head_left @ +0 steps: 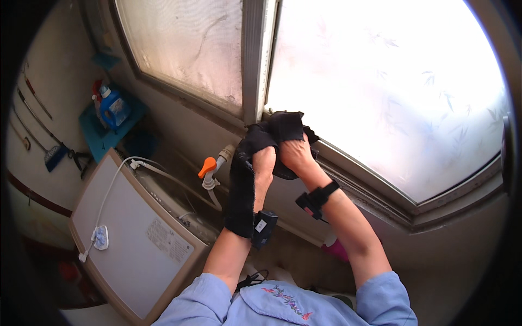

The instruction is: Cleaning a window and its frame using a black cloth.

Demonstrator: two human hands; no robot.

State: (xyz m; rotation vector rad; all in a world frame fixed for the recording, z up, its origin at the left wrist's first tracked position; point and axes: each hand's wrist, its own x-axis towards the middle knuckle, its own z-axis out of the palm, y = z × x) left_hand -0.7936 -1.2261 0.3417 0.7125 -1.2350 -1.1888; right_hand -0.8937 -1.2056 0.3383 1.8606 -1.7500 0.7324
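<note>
Both my hands are at the window sill, where the upright window frame [254,61] meets the lower track. A black cloth [243,179] covers much of my left hand [265,165] and hangs down over that wrist. Its upper part is bunched under and around my right hand [294,151], beside the left one. The fingers of both hands are hidden by the cloth. A black device is strapped to each wrist. To the right stands a bright frosted window pane [379,89] with a leaf pattern; to the left is a dusty, duller pane [187,45].
Left of my hands, a pipe tap with an orange handle [207,167] sticks out from the wall. A washing machine [134,228] with a power cord and plug across its lid stands lower left. Behind it, a blue detergent bottle [115,108] rests on a blue shelf; brushes [55,157] hang on the wall.
</note>
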